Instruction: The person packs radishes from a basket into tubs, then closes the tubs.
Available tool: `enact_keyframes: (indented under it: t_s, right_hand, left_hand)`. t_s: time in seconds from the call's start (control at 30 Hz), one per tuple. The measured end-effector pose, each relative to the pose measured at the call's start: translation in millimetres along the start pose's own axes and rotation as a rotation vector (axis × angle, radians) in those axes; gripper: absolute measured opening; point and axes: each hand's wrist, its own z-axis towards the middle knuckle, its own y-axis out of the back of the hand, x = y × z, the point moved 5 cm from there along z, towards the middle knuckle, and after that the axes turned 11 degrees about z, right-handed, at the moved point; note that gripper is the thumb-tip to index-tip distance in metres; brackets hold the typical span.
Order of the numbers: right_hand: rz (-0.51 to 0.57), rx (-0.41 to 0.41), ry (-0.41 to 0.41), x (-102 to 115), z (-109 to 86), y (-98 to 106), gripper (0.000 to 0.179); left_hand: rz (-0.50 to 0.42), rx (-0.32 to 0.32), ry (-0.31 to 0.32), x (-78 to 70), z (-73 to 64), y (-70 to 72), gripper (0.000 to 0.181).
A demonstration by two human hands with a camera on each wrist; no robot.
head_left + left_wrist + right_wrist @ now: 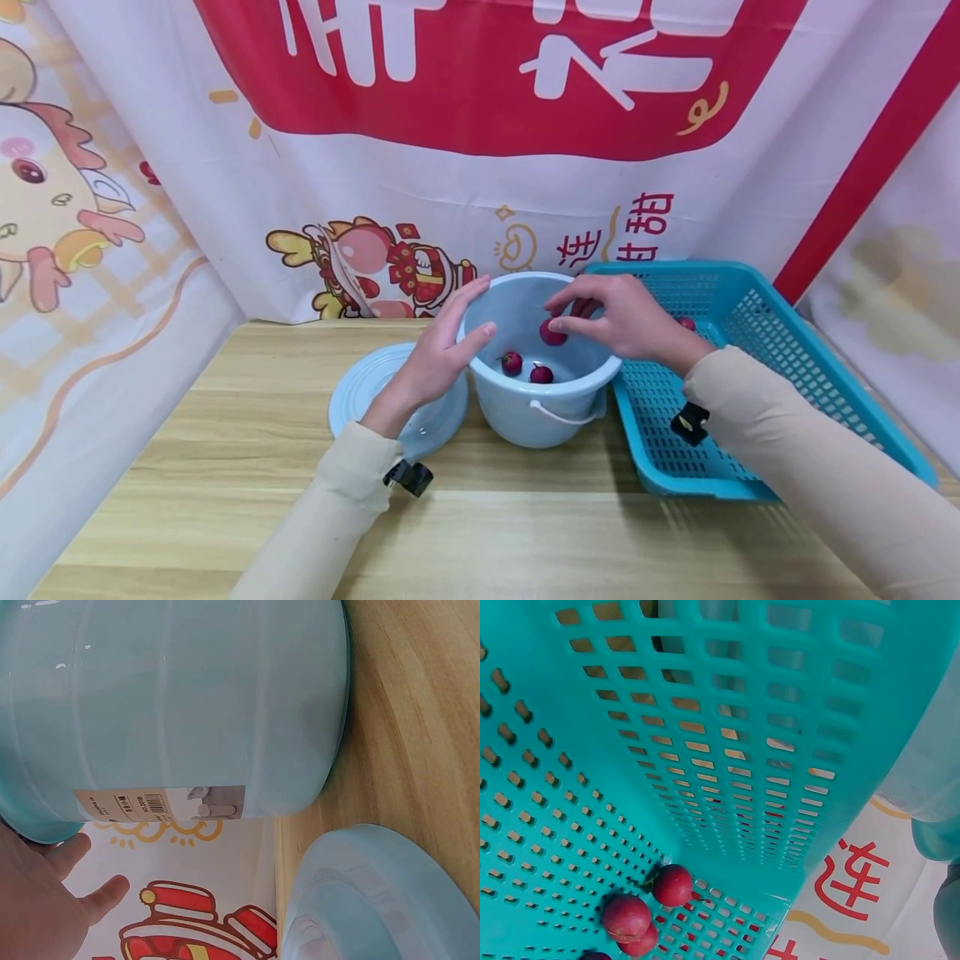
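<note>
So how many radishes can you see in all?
7: two at the bottom of the bucket, one pinched in the right hand, and four in the basket, one cut off at the right wrist picture's edge. More may be hidden.

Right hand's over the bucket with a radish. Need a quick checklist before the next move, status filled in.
1. Radish pinched by the right hand: ok.
2. Bucket mouth uncovered: ok, lid lies on the table to its left.
3. Handle out of the opening: ok, hangs low outside.
4. Left hand at the rim: ok; how firmly it steadies the bucket, cannot tell.
5. Held radish clear of the inner wall: cannot tell.
6. Basket emptied: not ok, several radishes inside.
</note>
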Motion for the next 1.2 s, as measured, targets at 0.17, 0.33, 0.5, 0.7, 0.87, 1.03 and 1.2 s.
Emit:
enact_keyframes:
  t_s: [0.17,0.33,0.5,0.7,0.87,1.03,1.2]
  right_hand:
    - [0.010,0.000,0.004,0,-0.4,0,0.037]
    - [0.021,0.002,-0.001,-1,-0.7,1,0.036]
    - [0.052,-0.002,-0.024,-2,0.1,3,0.037]
    - [0.122,-0.040,-0.047,-5,2.1,11,0.037]
    - [0.219,-0.077,-0.074,-8,0.2,25,0.040]
    - [0.276,-0.116,-0.107,-15,-6.9,42,0.044]
    - [0.306,-0.157,-0.165,-33,-14.0,57,0.052]
  left_hand:
    - [0.002,0.000,0.003,-0.3,-0.3,0.6,0.065]
    - [-0.002,0.003,0.006,0.3,0.2,1.0,0.064]
    - [-0.002,0.004,0.007,0.3,0.1,0.9,0.064]
    - [0.001,0.004,0.014,0.1,-0.9,0.8,0.064]
    - [0.002,0.005,0.018,0.8,-0.9,0.5,0.065]
    - [-0.003,0.005,0.012,0.7,-0.5,0.4,0.066]
    - [-0.006,0.006,0.011,0.1,-0.5,0.0,0.066]
